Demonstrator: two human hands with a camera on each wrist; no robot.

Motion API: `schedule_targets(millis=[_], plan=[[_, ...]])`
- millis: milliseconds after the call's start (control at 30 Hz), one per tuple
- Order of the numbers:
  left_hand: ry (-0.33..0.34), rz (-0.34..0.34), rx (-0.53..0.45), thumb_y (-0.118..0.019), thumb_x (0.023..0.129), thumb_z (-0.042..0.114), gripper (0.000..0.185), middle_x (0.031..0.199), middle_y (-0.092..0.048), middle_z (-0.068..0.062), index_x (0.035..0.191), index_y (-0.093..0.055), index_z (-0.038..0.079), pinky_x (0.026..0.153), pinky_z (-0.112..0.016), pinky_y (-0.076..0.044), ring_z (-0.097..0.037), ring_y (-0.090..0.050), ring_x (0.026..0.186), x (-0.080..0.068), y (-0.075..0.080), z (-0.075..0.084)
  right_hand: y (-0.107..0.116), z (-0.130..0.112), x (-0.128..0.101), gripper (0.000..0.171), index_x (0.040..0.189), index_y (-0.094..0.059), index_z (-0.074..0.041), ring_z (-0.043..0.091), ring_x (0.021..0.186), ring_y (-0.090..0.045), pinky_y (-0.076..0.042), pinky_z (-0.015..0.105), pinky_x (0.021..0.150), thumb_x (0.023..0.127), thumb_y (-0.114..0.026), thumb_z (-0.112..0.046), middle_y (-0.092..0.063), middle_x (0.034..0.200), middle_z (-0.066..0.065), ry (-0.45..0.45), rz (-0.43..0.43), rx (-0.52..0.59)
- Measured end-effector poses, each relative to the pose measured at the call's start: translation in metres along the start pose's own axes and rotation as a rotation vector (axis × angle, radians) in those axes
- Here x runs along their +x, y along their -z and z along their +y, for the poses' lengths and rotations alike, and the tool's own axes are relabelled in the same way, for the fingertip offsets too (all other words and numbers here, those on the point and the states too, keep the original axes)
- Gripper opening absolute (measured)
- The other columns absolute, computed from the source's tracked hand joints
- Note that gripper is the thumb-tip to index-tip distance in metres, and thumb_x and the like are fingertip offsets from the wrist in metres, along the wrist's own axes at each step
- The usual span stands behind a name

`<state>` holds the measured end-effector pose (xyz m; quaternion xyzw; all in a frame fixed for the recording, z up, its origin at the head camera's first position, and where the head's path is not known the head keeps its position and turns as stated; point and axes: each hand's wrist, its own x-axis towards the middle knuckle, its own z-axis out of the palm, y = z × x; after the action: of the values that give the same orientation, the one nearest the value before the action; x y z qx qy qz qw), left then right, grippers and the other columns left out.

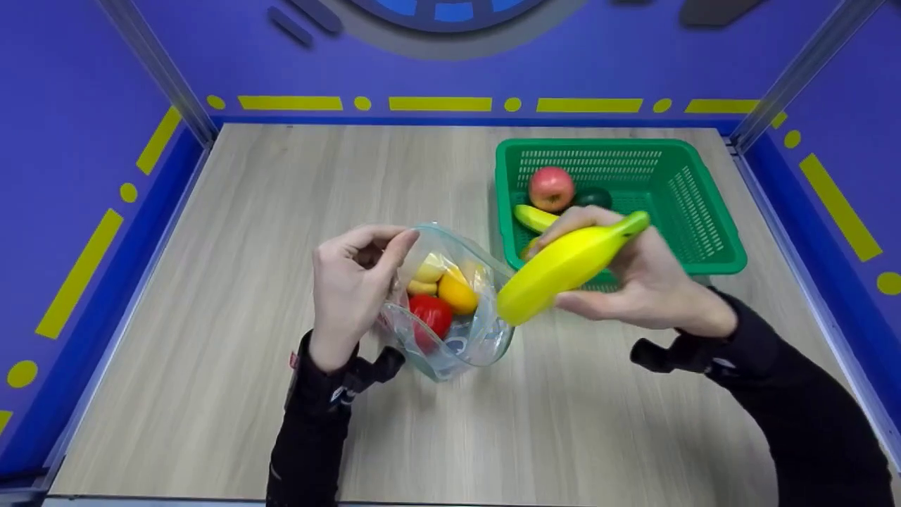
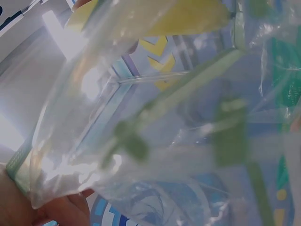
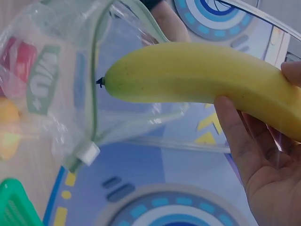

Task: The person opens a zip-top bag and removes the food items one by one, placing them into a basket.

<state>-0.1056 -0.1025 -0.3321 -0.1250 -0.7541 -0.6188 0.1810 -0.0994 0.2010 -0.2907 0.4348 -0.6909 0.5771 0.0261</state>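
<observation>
My right hand (image 1: 647,285) grips a yellow banana (image 1: 566,267), its green end pointing up to the right. The banana's lower tip is at the right side of the mouth of a clear zip bag (image 1: 486,345). In the right wrist view, the banana (image 3: 188,73) reaches across the bag's open mouth, with fingers and thumb around its other end. My left hand (image 1: 352,285) pinches the bag's rim at its upper left. Inside the bag lie a glossy red piece (image 1: 431,317), an orange-yellow piece (image 1: 457,290) and pale yellow pieces (image 1: 426,271), their exact kinds unclear through the plastic.
A green plastic basket (image 1: 718,246) stands at the back right. It holds a red apple (image 1: 551,189), a dark green piece (image 1: 593,198) and another yellow piece (image 1: 533,218), partly behind the right hand. Blue panels (image 1: 450,77) wall in the wooden table (image 1: 317,176).
</observation>
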Motion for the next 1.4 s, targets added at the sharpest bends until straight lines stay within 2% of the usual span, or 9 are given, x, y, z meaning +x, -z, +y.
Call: schedule_targets(millis=[100,300,467,600,767,900,1067,1233,1400], plan=[[0.002,0.002,0.01,-0.083,0.092,0.01,0.009,0.072,-0.071,-0.013,0.094,-0.082,0.002,0.044,-0.018,-0.042,-0.01,-0.048,0.046,0.0,0.0,0.0,0.012,-0.004,-0.004,0.042,0.119,-0.06,0.013,0.018,0.104,-0.07,-0.059,0.023,0.092,0.091,-0.083,-0.007,-0.073,0.118,0.007,0.019,0.06,0.061],[-0.002,0.003,0.001,-0.082,0.092,0.009,0.008,0.07,-0.068,-0.017,0.094,-0.082,0.001,0.044,-0.018,-0.042,-0.009,-0.048,0.046,-0.001,0.002,-0.002,0.034,0.001,-0.016,0.038,0.122,-0.061,0.01,0.019,0.103,-0.07,-0.06,0.022,0.089,0.089,-0.079,0.005,-0.072,0.118,0.011,-0.007,0.167,0.121],[-0.01,0.002,0.006,-0.082,0.092,0.009,0.009,0.069,-0.068,-0.016,0.095,-0.082,0.001,0.044,-0.018,-0.041,-0.009,-0.048,0.046,-0.001,0.002,-0.001,0.055,0.015,-0.02,0.038,0.123,-0.062,0.008,0.017,0.098,-0.071,-0.062,0.019,0.084,0.088,-0.073,0.015,-0.071,0.114,0.008,-0.13,0.186,0.027],[-0.014,0.001,0.015,-0.082,0.092,0.009,0.009,0.07,-0.069,-0.015,0.095,-0.082,0.0,0.045,-0.017,-0.041,-0.009,-0.047,0.047,-0.001,0.002,-0.001,0.073,0.032,-0.022,0.038,0.123,-0.064,0.001,0.011,0.087,-0.069,-0.061,0.016,0.076,0.088,-0.074,0.013,-0.07,0.108,0.003,-0.323,0.178,-0.194],[-0.002,0.001,0.019,-0.083,0.092,0.01,0.009,0.072,-0.07,-0.014,0.094,-0.082,0.001,0.045,-0.017,-0.041,-0.009,-0.048,0.047,0.0,0.001,-0.001,0.093,0.064,-0.023,0.036,0.126,-0.065,-0.004,0.006,0.086,-0.066,-0.06,0.012,0.073,0.092,-0.08,-0.006,-0.07,0.108,0.003,-0.462,0.05,-0.552],[0.014,-0.002,0.012,-0.083,0.092,0.01,0.009,0.073,-0.071,-0.013,0.094,-0.083,0.002,0.045,-0.017,-0.041,-0.01,-0.047,0.048,0.001,0.001,0.0,0.104,0.095,-0.022,0.043,0.13,-0.064,-0.003,0.017,0.088,-0.065,-0.059,0.018,0.073,0.092,-0.08,-0.012,-0.071,0.11,0.013,-0.572,-0.102,-0.715],[0.019,0.002,0.009,-0.083,0.092,0.011,0.009,0.075,-0.072,-0.015,0.094,-0.083,0.002,0.045,-0.017,-0.041,-0.01,-0.047,0.048,0.001,0.001,0.0,0.111,0.128,-0.02,0.041,0.125,-0.063,0.0,0.025,0.089,-0.066,-0.055,0.037,0.079,0.091,-0.081,-0.016,-0.071,0.104,0.016,-0.699,-0.266,-0.788],[0.016,0.006,-0.003,-0.083,0.092,0.01,0.009,0.072,-0.07,-0.014,0.094,-0.083,0.002,0.044,-0.017,-0.041,-0.009,-0.048,0.046,0.001,0.0,0.0,0.115,0.147,-0.019,0.028,0.106,-0.065,-0.002,0.02,0.071,-0.056,-0.047,0.03,0.065,0.091,-0.081,-0.019,-0.063,0.084,0.01,-0.789,-0.386,-0.789],[0.005,0.007,-0.002,-0.083,0.092,0.011,0.009,0.072,-0.071,-0.013,0.094,-0.083,0.002,0.044,-0.017,-0.04,-0.009,-0.047,0.047,0.001,-0.001,0.0,0.118,0.159,-0.02,0.024,0.099,-0.064,-0.002,0.017,0.064,-0.05,-0.041,0.028,0.059,0.092,-0.08,-0.019,-0.056,0.077,0.006,-0.834,-0.46,-0.799]])
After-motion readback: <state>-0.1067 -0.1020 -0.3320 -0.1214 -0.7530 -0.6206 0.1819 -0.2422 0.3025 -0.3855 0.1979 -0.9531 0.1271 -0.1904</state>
